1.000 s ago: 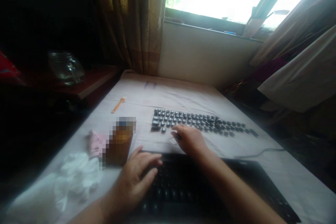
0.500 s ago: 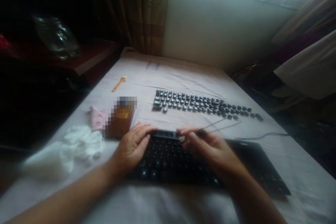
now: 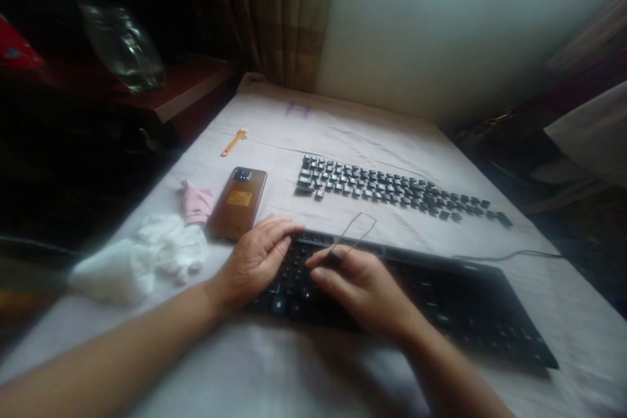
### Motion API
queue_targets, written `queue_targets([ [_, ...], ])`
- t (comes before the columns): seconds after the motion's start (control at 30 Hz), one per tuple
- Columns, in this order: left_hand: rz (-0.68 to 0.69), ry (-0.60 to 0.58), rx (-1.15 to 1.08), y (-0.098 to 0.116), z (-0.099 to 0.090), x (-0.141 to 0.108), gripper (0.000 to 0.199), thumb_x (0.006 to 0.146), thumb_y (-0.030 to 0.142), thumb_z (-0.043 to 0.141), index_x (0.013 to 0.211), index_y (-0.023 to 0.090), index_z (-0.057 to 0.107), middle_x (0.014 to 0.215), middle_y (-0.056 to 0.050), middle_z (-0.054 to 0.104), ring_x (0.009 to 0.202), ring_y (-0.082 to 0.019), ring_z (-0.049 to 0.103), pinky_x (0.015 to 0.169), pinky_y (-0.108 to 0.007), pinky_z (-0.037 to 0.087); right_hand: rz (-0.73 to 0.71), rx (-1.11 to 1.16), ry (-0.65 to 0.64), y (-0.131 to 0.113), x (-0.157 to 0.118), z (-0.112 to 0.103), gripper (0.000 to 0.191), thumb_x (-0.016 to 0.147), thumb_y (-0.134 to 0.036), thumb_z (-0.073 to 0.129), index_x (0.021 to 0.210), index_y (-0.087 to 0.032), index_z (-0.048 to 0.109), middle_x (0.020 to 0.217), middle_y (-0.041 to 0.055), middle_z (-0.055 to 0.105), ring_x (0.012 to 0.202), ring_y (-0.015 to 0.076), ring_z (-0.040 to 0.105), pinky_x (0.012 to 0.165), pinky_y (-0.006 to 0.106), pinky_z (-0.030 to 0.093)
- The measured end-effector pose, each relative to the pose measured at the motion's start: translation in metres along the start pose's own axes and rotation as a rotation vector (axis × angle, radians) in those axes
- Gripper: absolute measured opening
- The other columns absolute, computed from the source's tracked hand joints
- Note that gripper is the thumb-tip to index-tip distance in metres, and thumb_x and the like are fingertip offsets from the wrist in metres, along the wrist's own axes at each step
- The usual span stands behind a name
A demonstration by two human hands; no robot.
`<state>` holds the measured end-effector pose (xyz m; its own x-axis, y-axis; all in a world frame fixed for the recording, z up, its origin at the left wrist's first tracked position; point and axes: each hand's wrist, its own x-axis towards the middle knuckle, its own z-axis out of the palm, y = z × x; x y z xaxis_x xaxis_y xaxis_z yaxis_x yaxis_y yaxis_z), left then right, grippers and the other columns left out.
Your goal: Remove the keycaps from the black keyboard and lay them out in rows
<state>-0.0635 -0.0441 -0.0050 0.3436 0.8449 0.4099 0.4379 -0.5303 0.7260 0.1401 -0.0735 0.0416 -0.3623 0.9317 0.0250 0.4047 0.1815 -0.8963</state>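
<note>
A keyboard (image 3: 470,307) is lying on a sheet (image 3: 372,134), the half-open left hand (image 3: 259,255) resting on it, the right hand (image 3: 365,284) pinching a wire tool (image 3: 334,258) above. A slackening pinch could be dropping the tool; low reaching, scattering the loose keys (image 3: 366,194) beyond.

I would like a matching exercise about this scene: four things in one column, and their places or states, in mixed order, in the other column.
Things
1. Smartphone
2. Glass jar
3. Wire keycap puller
4. Loose keycaps

Places or states
A. Held in the right hand
B. On the reddish side table
C. Set out in rows beyond the keyboard
D. Lying with its camera side up

Right pairs: 1-D, 2-B, 3-A, 4-C
</note>
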Motion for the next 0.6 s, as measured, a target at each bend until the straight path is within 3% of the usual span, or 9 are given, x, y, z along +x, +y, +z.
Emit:
queue_targets([
  [0.23,0.019,-0.020,-0.008,0.000,0.000,0.000,0.030,0.096,0.016,0.042,0.114,0.020,0.065,0.112,-0.006,0.070,0.109,-0.019,0.064,0.101,-0.038,0.050,-0.170,-0.226,-0.104,-0.002,0.007,0.000,0.009,0.088,-0.020,0.061,0.089,-0.020,0.070,0.083,0.0017,0.072,0.076,0.0144,0.068,0.074,0.026,0.053],
  [0.37,0.025,-0.013,0.020,-0.002,0.001,-0.001,0.030,0.096,0.018,0.041,0.115,0.020,0.064,0.113,-0.006,0.070,0.110,-0.019,0.063,0.102,-0.038,0.049,-0.293,-0.347,-0.166,0.000,0.007,0.006,0.011,0.090,-0.020,0.058,0.082,-0.020,0.067,0.082,0.0026,0.070,0.073,0.0143,0.067,0.069,0.024,0.053],
  [0.47,0.039,-0.007,0.038,-0.003,0.003,-0.002,0.030,0.097,0.017,0.041,0.116,0.020,0.064,0.114,-0.006,0.069,0.111,-0.019,0.063,0.103,-0.039,0.049,-0.336,-0.384,-0.124,0.004,0.002,0.011,0.014,0.092,-0.020,0.054,0.084,-0.020,0.065,0.077,0.0026,0.070,0.069,0.0147,0.067,0.066,0.024,0.053],
  [0.6,0.070,-0.006,0.065,-0.004,0.005,-0.003,0.031,0.097,0.016,0.040,0.119,0.018,0.062,0.118,-0.008,0.068,0.115,-0.020,0.060,0.107,-0.041,0.045,-0.405,-0.348,0.040,0.011,-0.005,0.017,0.011,0.094,-0.019,0.052,0.089,-0.019,0.062,0.078,0.0035,0.072,0.069,0.0145,0.069,0.067,0.023,0.054],
])
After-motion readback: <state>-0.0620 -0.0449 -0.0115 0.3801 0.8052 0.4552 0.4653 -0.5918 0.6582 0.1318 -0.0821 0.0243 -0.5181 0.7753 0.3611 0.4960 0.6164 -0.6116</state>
